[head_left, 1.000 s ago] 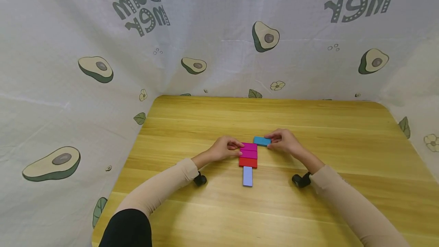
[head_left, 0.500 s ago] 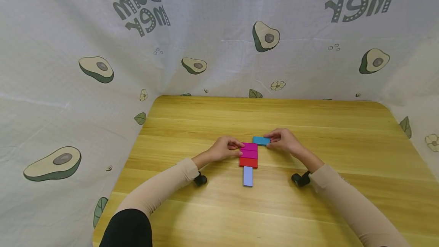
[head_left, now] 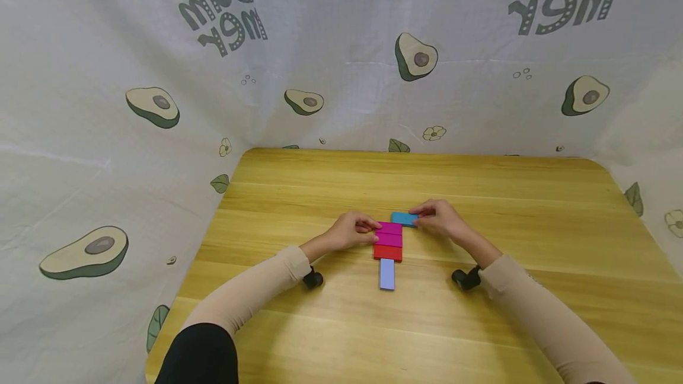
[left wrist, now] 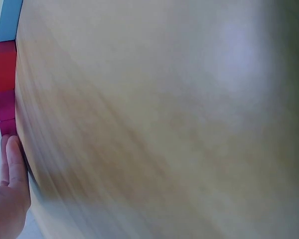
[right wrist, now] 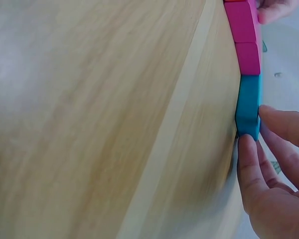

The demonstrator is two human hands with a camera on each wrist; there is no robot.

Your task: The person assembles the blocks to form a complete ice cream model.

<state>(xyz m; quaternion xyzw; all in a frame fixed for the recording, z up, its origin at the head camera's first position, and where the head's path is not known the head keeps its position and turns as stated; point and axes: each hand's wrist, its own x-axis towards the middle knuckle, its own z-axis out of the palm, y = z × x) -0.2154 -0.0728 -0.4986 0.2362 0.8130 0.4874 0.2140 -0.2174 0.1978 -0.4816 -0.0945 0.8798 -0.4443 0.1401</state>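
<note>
Near the middle of the table, two magenta blocks (head_left: 391,234) and a red block (head_left: 388,252) lie against each other, with a lavender block (head_left: 387,274) standing out from the near side. My left hand (head_left: 348,232) holds the left end of the magenta blocks between thumb and index finger. At the far right corner of this row lies a blue block (head_left: 402,218). My right hand (head_left: 439,218) pinches the blue block's right end with thumb and fingers. In the right wrist view, the blue block (right wrist: 248,102) sits right at the end of a magenta block (right wrist: 248,58).
A wooden table (head_left: 299,188) carries the blocks. Behind it and along its sides hangs a white sheet (head_left: 341,28) printed with avocados. Black wrist cameras (head_left: 466,279) sit on both forearms, low over the tabletop.
My right hand and the blue block have slid slightly left, so the block overlaps more of the magenta block's far edge. My left hand stays in place on the magenta blocks.
</note>
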